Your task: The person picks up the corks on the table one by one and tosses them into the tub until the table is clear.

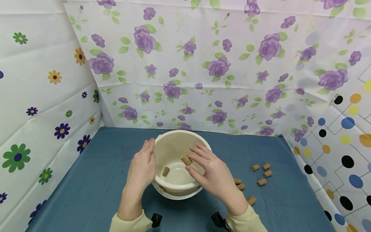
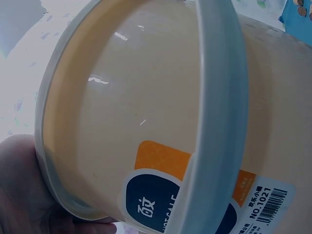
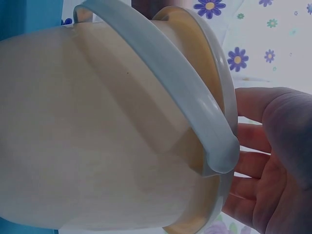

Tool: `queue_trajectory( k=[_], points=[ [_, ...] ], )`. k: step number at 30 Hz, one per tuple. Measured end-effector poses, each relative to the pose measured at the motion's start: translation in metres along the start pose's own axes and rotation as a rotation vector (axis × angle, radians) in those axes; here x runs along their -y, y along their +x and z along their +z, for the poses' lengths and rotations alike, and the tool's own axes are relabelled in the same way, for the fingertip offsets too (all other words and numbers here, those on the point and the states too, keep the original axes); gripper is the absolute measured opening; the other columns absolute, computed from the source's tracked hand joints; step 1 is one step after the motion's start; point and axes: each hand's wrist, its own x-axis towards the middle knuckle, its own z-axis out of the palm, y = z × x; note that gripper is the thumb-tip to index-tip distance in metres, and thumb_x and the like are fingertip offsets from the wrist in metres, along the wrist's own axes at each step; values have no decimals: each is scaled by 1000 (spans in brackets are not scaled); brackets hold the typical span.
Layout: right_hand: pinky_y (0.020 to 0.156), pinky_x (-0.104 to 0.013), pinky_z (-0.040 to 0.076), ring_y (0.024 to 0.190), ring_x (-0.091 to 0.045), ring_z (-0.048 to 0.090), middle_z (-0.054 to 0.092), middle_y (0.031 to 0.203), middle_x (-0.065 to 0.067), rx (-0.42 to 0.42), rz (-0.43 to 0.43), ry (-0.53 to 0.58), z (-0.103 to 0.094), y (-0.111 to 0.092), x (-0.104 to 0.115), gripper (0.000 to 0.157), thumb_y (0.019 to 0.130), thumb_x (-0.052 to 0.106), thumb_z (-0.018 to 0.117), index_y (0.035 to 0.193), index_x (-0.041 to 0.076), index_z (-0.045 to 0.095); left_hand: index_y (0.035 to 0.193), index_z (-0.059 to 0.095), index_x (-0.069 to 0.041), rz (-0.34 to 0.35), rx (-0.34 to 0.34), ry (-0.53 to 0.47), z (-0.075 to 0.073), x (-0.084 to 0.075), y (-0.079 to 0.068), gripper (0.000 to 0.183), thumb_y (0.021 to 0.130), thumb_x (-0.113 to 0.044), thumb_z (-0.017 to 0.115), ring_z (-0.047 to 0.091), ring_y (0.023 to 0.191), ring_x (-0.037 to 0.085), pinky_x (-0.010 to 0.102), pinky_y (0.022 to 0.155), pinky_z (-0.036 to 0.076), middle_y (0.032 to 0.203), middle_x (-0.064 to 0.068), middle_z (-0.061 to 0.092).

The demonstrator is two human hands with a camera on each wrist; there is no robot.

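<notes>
A cream plastic bucket stands in the middle with its mouth facing me and its handle hanging across the front. My left hand lies along the left rim, fingers straight and together. Over the right rim reaches my right hand, its thumb and index finger pinching a cork above the bucket's inside. Another cork lies within the bucket. From the right wrist camera, the right fingers show behind the rim, their tips hidden.
Several loose corks are scattered on the blue cloth to the right. Closer in, more corks lie beside my right wrist, and one cork is near the sleeve. Patterned sheets wall in the back and both sides.
</notes>
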Motion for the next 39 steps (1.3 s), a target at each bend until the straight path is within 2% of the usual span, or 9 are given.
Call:
queue_trajectory(
  k=[12,22,33,39],
  points=[
    [112,-51,51,148,-25,51,68,144,-9,18,4,16,2,2,3,35,97,27,83,128,11,79,165,37,-2,4,-3,2,0,0,0,51,116,-15,33,27,160,32,58,127,27,169,15,37],
    [110,-52,53,148,-28,50,63,150,-9,33,16,13,4,3,4,36,99,28,80,132,12,78,165,37,-1,4,-3,4,0,-1,1,51,116,-15,32,26,160,32,58,127,27,170,15,37],
    [110,-54,52,148,-33,50,60,154,-9,-38,-5,37,4,-1,2,34,98,26,81,129,12,79,165,37,-3,-9,1,-3,1,-1,0,51,116,-16,33,26,161,30,57,128,26,170,14,37],
    [111,-55,51,147,-33,51,58,156,-9,-80,-21,54,5,-3,-1,30,98,23,82,125,12,81,165,38,-2,5,-8,-2,1,0,0,50,116,-15,33,28,160,32,58,127,27,169,15,38]
  ],
)
